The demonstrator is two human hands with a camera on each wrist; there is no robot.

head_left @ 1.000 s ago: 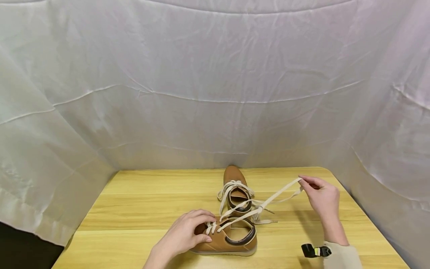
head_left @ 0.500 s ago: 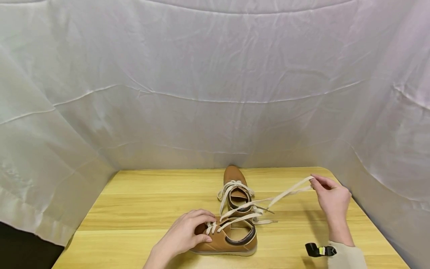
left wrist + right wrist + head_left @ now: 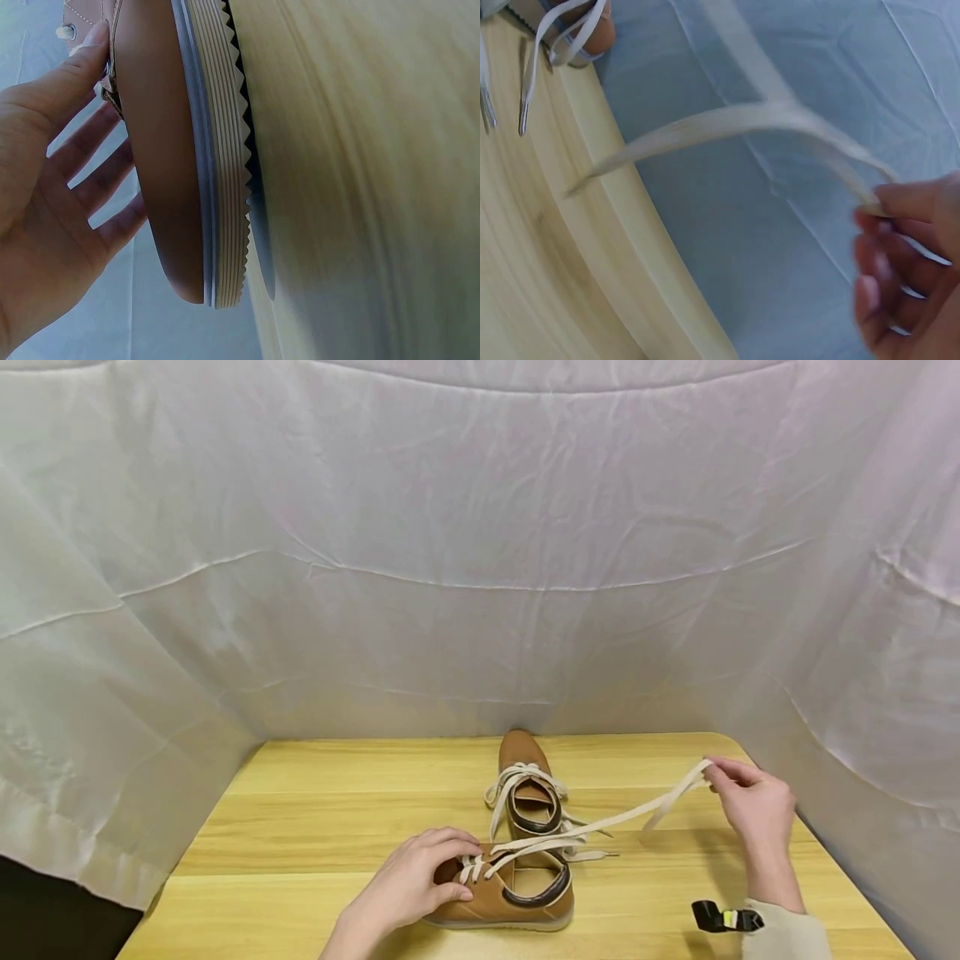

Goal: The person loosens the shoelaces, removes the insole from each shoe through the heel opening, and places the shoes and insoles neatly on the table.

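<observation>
The left hand [image 3: 408,883] covers the near shoe's [image 3: 517,893] toe. In the right-wrist view the lace [image 3: 742,120] is blurred and the right hand [image 3: 911,262] is cut off by the frame's edge.

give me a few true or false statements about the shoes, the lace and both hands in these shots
1. The right hand pinches the cream flat shoelace. True.
2. The left hand is lifted clear of the near tan leather shoe. False: it rests on that shoe's front.
3. The far tan leather shoe points its toe away from the person. True.
4. The held lace lies slack in a heap on the light wooden table. False: it stretches from the near shoe out to the right hand, above the table.
5. A white draped cloth hangs behind the table. True.
</observation>
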